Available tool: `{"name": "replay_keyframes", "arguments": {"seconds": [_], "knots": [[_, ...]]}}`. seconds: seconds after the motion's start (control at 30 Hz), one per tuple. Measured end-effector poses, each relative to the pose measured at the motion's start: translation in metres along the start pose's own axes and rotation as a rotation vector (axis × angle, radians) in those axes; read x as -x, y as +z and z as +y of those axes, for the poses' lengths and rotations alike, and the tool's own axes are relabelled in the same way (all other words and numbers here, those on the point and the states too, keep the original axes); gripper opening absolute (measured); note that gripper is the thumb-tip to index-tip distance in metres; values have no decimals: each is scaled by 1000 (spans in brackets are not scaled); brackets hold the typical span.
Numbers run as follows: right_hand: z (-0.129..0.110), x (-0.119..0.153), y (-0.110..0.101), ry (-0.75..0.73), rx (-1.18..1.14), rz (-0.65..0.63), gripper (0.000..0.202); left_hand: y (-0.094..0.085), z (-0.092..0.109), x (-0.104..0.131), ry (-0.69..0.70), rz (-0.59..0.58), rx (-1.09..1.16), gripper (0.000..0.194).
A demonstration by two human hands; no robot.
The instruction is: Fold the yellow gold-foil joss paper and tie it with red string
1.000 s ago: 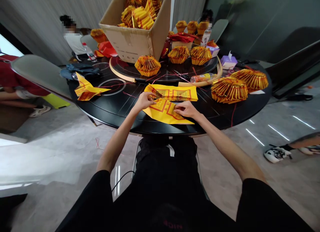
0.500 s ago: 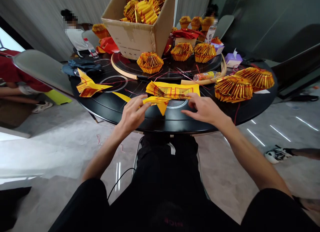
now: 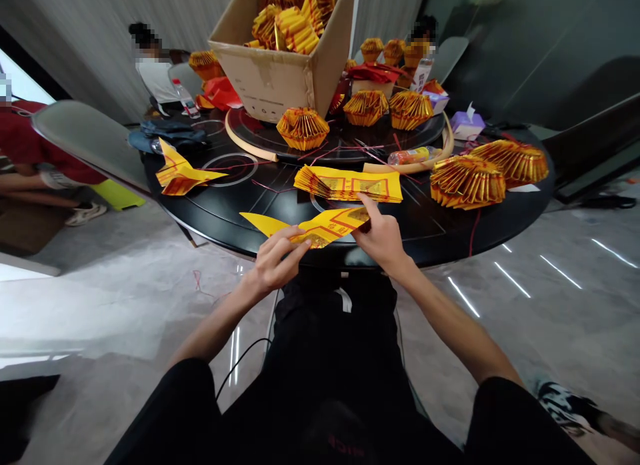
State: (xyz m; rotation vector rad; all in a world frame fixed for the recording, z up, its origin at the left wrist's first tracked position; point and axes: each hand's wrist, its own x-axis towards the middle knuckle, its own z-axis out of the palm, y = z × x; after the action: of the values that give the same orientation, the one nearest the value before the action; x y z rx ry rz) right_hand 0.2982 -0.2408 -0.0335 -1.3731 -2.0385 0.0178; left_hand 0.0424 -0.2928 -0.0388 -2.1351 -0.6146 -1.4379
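A folded yellow joss paper sheet [image 3: 335, 226] with red and gold print is held over the front edge of the black table. My left hand [image 3: 281, 255] pinches its left part, where a pointed flap sticks out. At the sheet's right end, my right hand [image 3: 381, 237] grips between thumb and fingers. Just beyond lies a stack of yellow joss paper [image 3: 350, 183], its left edges fanned up. Another folded yellow paper [image 3: 183, 173] rests farther left on the table.
A cardboard box [image 3: 273, 85] of folded gold paper stands on the turntable. Pleated gold paper ornaments [image 3: 467, 181] sit at the right and around the box. A drink bottle [image 3: 413, 155] lies on its side. Red strings are scattered about. People sit nearby.
Both hands have drawn the sheet nearer to me, away from the stack. My right hand has moved left and down from the stack and now grips the sheet's right end.
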Motion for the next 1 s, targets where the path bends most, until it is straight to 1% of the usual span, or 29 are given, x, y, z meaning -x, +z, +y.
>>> {"name": "replay_keyframes", "arguments": {"seconds": [0.1, 0.17, 0.23, 0.3, 0.43, 0.53, 0.6, 0.63, 0.7, 0.77, 0.83, 0.9, 1.0], "knots": [[2, 1, 1, 22, -16, -14, 70, 0, 0, 3, 44, -1, 25, 37], [3, 1, 2, 17, -51, 13, 70, -1, 1, 4, 70, 1, 35, 34], [4, 3, 2, 10, -88, 38, 69, -3, 2, 4, 76, -26, 45, 31], [4, 4, 0, 6, -95, 51, 69, -5, 3, 3, 54, -100, 51, 33], [2, 9, -5, -62, -30, 133, 66, -9, 3, -3, 21, -324, 68, 51], [0, 12, -10, -124, -42, 185, 63, -5, 1, -10, 50, -476, 141, 56], [0, 14, -14, -145, -60, 192, 62, 1, 3, -11, 66, -520, 197, 57], [1, 15, -15, -151, -62, 197, 62, 4, 5, -11, 61, -517, 216, 58], [3, 16, -18, -154, -61, 220, 64, 10, 13, -7, 0, -464, 243, 60], [7, 18, -19, -144, -74, 267, 67, 15, 25, -2, -92, -398, 285, 60], [11, 20, -16, -115, -123, 324, 70, 18, 38, 4, -141, -366, 339, 63], [13, 22, -10, -62, -202, 387, 73, 22, 49, 8, -140, -388, 348, 72], [7, 21, -4, 9, -328, 561, 74, 30, 56, 9, -98, -403, 293, 85]]}}
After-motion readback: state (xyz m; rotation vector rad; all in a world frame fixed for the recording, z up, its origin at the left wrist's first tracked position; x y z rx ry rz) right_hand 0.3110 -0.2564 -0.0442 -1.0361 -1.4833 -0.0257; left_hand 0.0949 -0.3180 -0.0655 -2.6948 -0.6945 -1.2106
